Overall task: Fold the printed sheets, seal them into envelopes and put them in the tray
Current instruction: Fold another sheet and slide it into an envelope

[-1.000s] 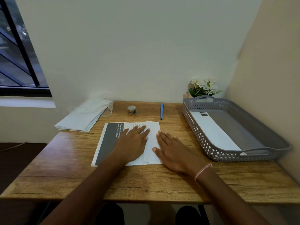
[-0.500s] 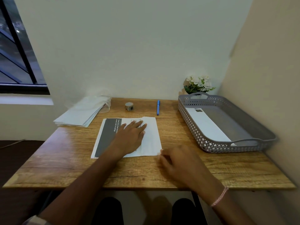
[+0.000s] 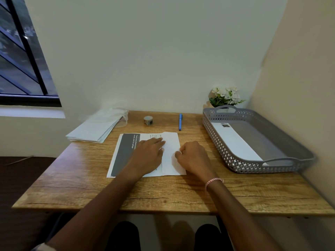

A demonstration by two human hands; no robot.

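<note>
Left hand (image 3: 146, 156) lay flat, pinning printed sheet (image 3: 125, 154); right hand (image 3: 194, 156) curled at its folded edge, grip indeterminate; crease needed even pressure

Your left grip (image 3: 146, 156) lies flat on the printed sheet (image 3: 125, 154), fingers straight, with the fingertips at the edge of the folded flap (image 3: 171, 142). Your right grip (image 3: 193, 156) has its fingers curled, and they pinch the flap's right edge with the thumb. A pink bracelet (image 3: 213, 182) sits on that wrist. The sheet lies in the middle of the wooden tabletop (image 3: 81, 178), its dark band to the left. A stack of envelopes (image 3: 94, 130) lies at the far left, with a tape roll (image 3: 148, 121) and a blue pen (image 3: 180, 121) behind the sheet. On the right, the grey tray (image 3: 253, 167) holds one white envelope (image 3: 233, 142), and white flowers (image 3: 225, 96) stand behind the tray.
</note>
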